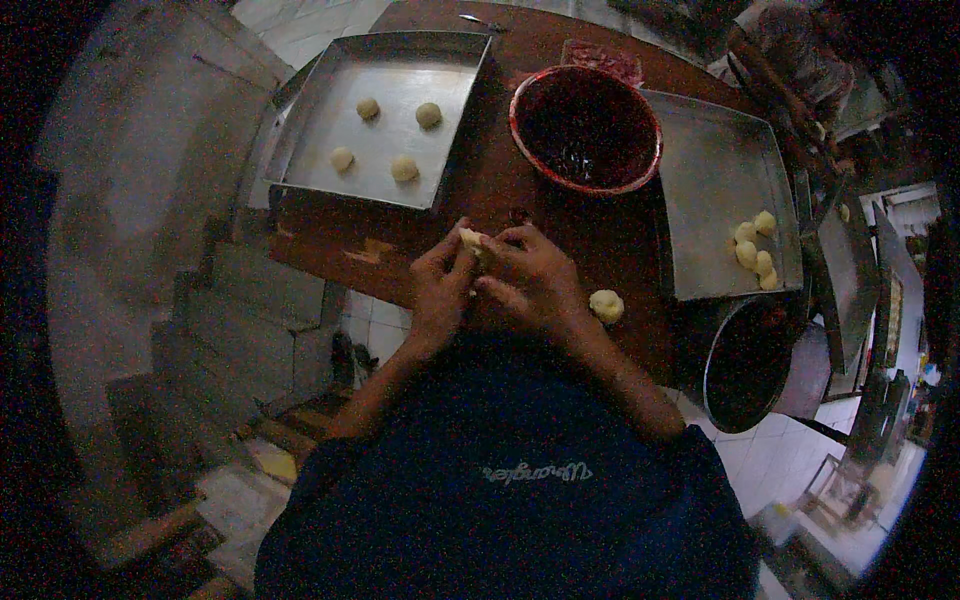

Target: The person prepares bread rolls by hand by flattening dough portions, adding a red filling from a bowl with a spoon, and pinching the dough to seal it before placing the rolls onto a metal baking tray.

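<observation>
Both my hands pinch a small piece of pale dough (pixel 472 237) over the front of the wooden table (pixel 360 245). My left hand (pixel 440 285) grips it from the left, fingers closed, and my right hand (pixel 527 275) closes on it from the right. A loose dough lump (pixel 606 305) lies right of my right wrist. A metal tray (pixel 390 62) at the back left holds several round dough balls (pixel 428 115). A red-rimmed bowl (pixel 653 150) with dark contents stands behind my hands. In the right tray (pixel 710 160), several dough pieces (pixel 752 245) are bunched near the right.
A clear plastic container (pixel 605 60) with reddish contents sits behind the bowl. A large dark round pan (pixel 750 365) is below the right tray. Another person (pixel 775 60) is at the upper right. Grey concrete steps (pixel 230 300) are at the left.
</observation>
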Motion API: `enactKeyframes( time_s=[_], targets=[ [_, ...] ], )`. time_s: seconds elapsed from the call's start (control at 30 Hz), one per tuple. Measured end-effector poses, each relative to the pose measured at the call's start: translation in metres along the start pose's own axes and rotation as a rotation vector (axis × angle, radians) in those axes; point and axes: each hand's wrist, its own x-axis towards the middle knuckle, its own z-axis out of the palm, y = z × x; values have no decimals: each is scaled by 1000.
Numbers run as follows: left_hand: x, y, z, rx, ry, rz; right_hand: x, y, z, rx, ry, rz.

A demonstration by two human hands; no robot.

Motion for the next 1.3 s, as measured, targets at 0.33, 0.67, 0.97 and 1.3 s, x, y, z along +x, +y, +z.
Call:
enactKeyframes(
  time_s=[0.33,0.67,0.97,1.3],
  targets=[
    [4,19,4,-400,-292,-355,5,5,-51,302,-170,102],
    [17,40,41,-232,-179,-198,12,21,-70,79,-195,0],
    [13,38,34,-479,-240,-426,1,45,-64,437,-135,136],
    [0,59,48,-573,-330,-32,-1,32,-67,495,112,72]
  ],
)
